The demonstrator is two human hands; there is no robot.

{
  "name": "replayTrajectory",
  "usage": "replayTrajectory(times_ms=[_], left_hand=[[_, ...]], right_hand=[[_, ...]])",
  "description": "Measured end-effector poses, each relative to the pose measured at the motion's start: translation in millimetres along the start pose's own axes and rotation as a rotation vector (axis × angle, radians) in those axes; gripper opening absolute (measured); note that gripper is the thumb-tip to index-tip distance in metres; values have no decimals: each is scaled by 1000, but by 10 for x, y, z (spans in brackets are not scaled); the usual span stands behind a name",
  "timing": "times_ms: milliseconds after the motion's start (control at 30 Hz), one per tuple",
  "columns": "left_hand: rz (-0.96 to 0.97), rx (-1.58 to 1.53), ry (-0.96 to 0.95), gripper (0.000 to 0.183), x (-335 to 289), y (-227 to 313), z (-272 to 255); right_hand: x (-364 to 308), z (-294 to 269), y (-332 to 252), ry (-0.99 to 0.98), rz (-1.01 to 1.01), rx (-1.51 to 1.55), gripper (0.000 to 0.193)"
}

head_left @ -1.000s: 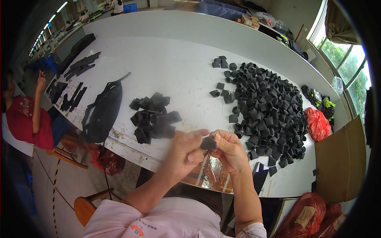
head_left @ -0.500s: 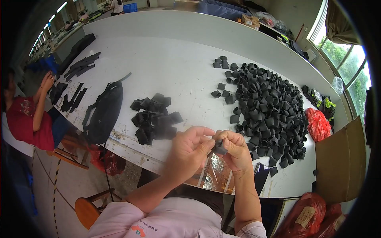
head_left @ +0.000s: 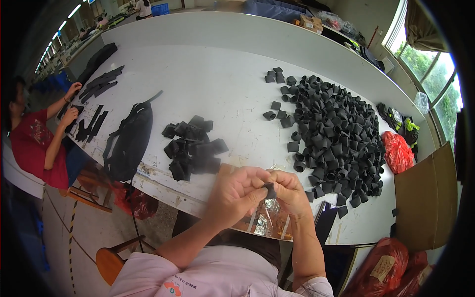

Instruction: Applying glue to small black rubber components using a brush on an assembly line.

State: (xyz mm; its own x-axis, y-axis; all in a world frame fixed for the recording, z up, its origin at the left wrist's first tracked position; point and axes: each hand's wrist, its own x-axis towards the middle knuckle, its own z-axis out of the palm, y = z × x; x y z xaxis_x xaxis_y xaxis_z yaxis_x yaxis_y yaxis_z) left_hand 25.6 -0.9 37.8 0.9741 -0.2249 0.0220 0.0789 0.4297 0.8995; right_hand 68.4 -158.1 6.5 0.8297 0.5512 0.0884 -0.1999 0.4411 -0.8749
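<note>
White worktable (head_left: 222, 89): two heaps of black loops, a large one (head_left: 336, 133) toward the right edge and a small one (head_left: 193, 148) near the front edge; one black bag (head_left: 129, 141) at the left. Left hand (head_left: 235, 193) and right hand (head_left: 289, 190), fingers curled, together pinch one black loop (head_left: 269, 190) over the front edge.

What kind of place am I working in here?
Likely a sewing or bag-assembly workshop: a long white table with a big heap of black loops, a black bag, and a co-worker sorting straps at the far end.
</note>
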Motion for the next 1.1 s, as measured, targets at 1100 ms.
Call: replayTrajectory(times_ms=[1100], left_hand=[[354, -45, 83, 16, 95, -90, -86]], right_hand=[[-123, 404, -291, 265, -466, -1078, 22]])
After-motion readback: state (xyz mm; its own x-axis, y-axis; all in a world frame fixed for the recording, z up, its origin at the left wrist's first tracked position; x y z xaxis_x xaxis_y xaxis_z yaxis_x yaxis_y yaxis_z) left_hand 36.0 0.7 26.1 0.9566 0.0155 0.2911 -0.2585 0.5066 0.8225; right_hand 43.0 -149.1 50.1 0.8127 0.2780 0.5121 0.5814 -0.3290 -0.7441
